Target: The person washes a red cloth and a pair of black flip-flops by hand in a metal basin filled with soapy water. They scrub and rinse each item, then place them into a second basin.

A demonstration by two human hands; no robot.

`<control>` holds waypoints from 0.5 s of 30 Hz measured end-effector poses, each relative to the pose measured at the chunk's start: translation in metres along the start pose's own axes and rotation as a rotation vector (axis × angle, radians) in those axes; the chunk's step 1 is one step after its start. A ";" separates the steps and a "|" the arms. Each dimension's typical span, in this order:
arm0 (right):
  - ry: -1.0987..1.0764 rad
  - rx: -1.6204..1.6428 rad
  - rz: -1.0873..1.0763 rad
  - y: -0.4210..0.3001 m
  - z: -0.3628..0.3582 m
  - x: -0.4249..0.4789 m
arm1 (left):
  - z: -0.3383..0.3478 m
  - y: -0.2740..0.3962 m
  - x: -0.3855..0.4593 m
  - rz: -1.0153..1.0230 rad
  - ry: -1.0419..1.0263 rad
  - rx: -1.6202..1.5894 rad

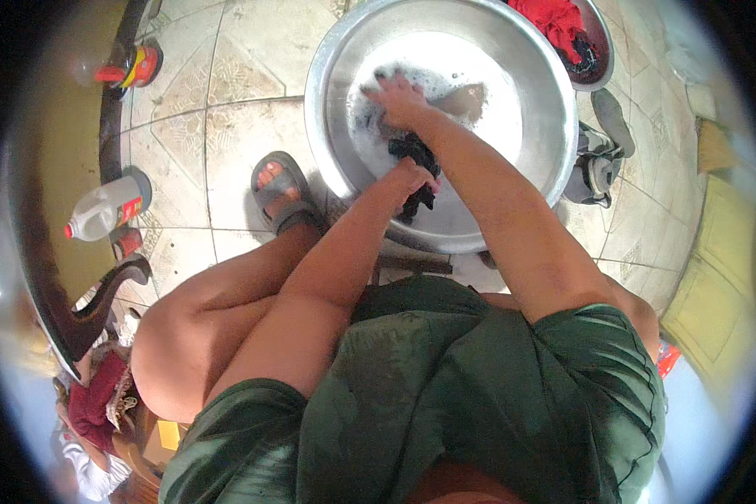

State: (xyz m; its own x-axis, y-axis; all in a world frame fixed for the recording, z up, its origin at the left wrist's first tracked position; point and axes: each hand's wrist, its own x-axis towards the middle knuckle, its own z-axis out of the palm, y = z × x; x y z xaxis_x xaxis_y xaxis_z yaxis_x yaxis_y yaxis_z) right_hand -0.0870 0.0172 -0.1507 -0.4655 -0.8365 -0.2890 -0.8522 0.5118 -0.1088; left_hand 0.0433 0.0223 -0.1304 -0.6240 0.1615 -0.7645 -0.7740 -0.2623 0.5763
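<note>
A wide metal basin (535,151) stands on the floor before me, with sudsy water (466,57) in its bottom. My left hand (421,176) is closed on a bunched black cloth (416,151) near the basin's near side; part of the cloth hangs below the fingers. My right hand (400,101) reaches farther in, fingers spread at the water among foam, beside the upper end of the cloth. Whether its palm presses on some cloth under the foam cannot be told.
A second basin (607,63) with red (551,25) and dark cloth stands at the upper right. Shoes (598,170) lie right of the large basin. A plastic jug (104,208) and a red-and-yellow container (143,66) stand at the left, by dark-framed furniture (110,132). My sandalled foot (280,189) is beside the basin.
</note>
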 end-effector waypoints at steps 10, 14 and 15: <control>-0.132 1.725 0.503 0.068 -0.068 -0.096 | -0.024 0.015 0.025 0.089 0.143 -0.993; -0.140 1.927 0.371 0.074 -0.108 -0.132 | -0.022 0.045 0.002 0.189 -0.131 -1.053; -0.153 1.877 0.347 0.075 -0.111 -0.137 | -0.018 0.058 -0.008 0.217 -0.118 -1.010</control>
State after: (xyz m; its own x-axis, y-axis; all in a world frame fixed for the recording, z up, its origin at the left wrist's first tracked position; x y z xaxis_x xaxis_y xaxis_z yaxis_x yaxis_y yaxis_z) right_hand -0.1138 0.1487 -0.0133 -0.4223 -0.6978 -0.5786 0.6246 0.2386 -0.7436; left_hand 0.0052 -0.0114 -0.0962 -0.7877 0.0935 -0.6089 -0.2274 -0.9628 0.1462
